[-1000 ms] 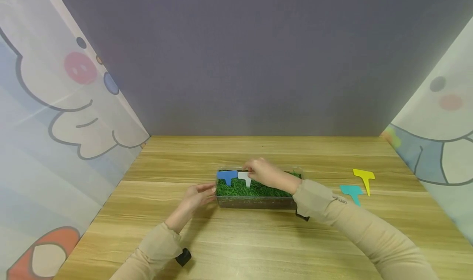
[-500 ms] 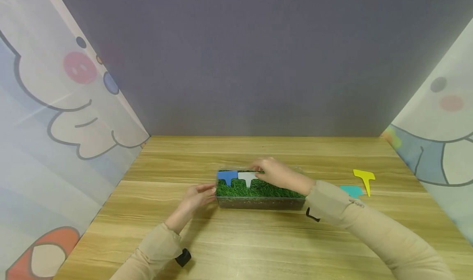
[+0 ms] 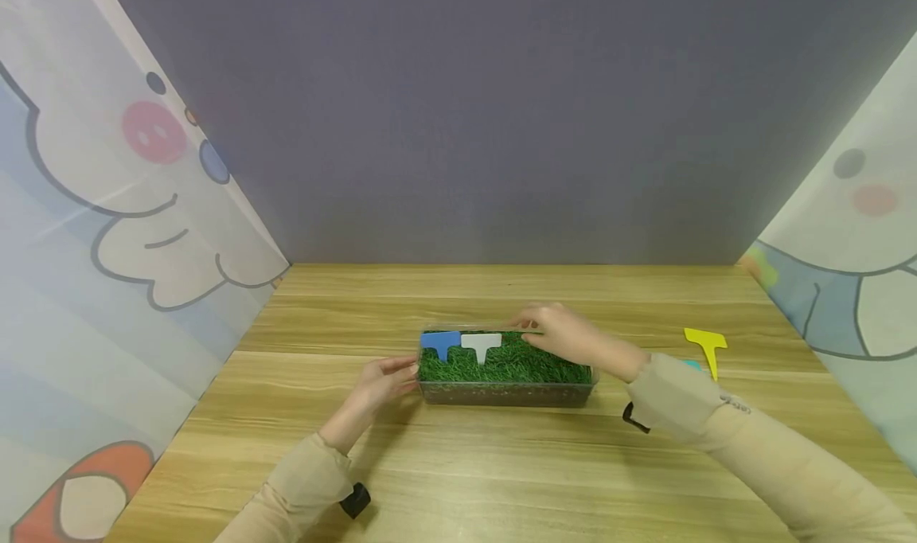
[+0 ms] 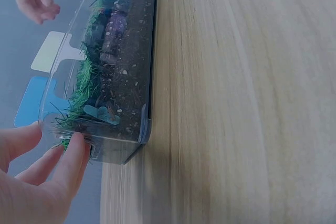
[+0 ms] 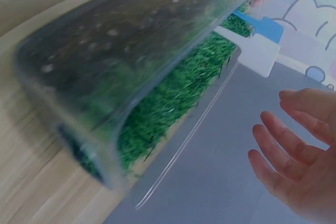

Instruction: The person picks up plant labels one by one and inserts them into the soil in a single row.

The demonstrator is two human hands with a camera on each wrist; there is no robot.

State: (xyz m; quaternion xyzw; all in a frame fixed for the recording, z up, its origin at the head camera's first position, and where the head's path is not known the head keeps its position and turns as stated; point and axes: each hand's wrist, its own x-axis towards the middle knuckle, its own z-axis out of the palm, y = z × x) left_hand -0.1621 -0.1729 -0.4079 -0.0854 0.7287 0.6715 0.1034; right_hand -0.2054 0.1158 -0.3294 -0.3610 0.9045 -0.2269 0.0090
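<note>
A clear rectangular planter filled with dark soil and green grass sits on the wooden table. Two T-shaped plant labels stand in the grass: a blue label at the left end and a white label just right of it. My left hand touches the planter's left end with fairly straight fingers. Over the right half hovers my right hand, its fingers loosely bent and holding nothing, apart from the white label. A yellow label lies flat at the right.
Beside the yellow label, a teal label is mostly hidden by my right sleeve. A grey panel rises behind the table. Cartoon-printed sheets flank both sides.
My right hand has come off the white label and moved right along the planter, its sleeve now covering most of the teal label. The left hand has stayed at the planter's end.
</note>
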